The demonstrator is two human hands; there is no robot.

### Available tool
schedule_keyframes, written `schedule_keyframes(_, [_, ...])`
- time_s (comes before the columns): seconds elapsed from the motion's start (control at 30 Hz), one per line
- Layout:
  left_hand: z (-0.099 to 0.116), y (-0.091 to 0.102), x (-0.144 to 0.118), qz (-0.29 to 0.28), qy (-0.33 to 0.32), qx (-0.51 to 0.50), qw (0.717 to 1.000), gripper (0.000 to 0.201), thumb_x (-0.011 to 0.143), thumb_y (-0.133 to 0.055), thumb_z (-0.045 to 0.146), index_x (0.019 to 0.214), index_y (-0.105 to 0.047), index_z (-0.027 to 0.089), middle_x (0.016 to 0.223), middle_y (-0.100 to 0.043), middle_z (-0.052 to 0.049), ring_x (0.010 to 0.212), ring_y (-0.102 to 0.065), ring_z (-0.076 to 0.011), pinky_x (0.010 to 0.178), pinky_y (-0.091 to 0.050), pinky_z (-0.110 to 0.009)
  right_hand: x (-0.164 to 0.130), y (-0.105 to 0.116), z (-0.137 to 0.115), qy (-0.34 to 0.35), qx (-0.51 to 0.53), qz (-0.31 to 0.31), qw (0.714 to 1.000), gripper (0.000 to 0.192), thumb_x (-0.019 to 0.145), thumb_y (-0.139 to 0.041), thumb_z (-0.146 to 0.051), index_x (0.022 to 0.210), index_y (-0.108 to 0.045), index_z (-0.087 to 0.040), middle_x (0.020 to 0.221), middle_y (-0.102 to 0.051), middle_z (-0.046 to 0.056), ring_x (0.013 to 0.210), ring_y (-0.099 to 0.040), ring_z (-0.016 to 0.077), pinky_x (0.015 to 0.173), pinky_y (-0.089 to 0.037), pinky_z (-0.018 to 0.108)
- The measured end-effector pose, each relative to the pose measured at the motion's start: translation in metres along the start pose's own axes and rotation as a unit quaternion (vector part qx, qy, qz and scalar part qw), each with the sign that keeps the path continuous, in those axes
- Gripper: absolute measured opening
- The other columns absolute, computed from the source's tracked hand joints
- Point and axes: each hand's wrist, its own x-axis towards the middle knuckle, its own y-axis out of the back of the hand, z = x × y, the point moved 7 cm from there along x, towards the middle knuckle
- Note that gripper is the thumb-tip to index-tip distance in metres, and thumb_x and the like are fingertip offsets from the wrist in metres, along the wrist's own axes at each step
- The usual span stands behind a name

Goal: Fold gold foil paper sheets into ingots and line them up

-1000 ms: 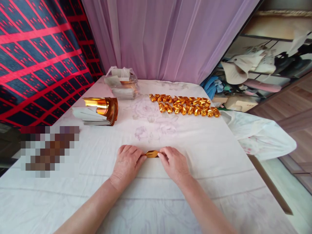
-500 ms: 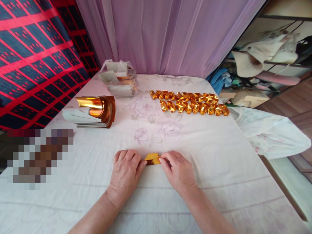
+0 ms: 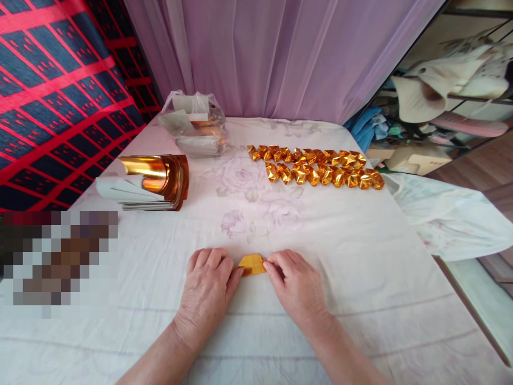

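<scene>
A small piece of folded gold foil paper [image 3: 252, 263] lies low over the table between my hands, flat and roughly trapezoid. My left hand [image 3: 211, 283] pinches its left end, thumb against the near corner and the other fingers curled. At the right end, the thumb and forefinger of my right hand [image 3: 295, 280] grip the other corner. Farther off, two rows of folded gold foil pieces [image 3: 316, 174] stretch across the right side. A curved stack of gold foil sheets with white backs [image 3: 160, 179] stands at the left.
Behind the stack sits a clear plastic bag [image 3: 196, 125] holding more sheets. A flowered white cloth [image 3: 256, 326] covers the table. A purple curtain [image 3: 256, 59] hangs at the back, shelves with a hat [image 3: 425, 99] stand right, and a blurred patch [image 3: 64, 256] covers the left edge.
The dark strip along the near side of the foil paper has mostly gone, and more of its face shows gold. Both hands keep their pinch; the view has shifted slightly.
</scene>
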Motion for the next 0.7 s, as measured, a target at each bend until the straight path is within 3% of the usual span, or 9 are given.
schedule_keyframes(0.7, [-0.0028, -0.0018, -0.001, -0.005, 0.012, -0.018, 1.0, 0.024, 0.093, -0.056, 0.031, 0.073, -0.054, 0.02, 0.087, -0.058, -0.006, 0.084, -0.051, -0.024, 0.08, -0.043, -0.041, -0.0005, -0.0017, 0.0011, -0.006, -0.001, -0.009, 1.0, 0.018, 0.096, -0.05, -0.025, 0.08, -0.059, -0.022, 0.077, -0.065, 0.001, 0.074, -0.06, 0.0163, 0.066, -0.036, 0.027])
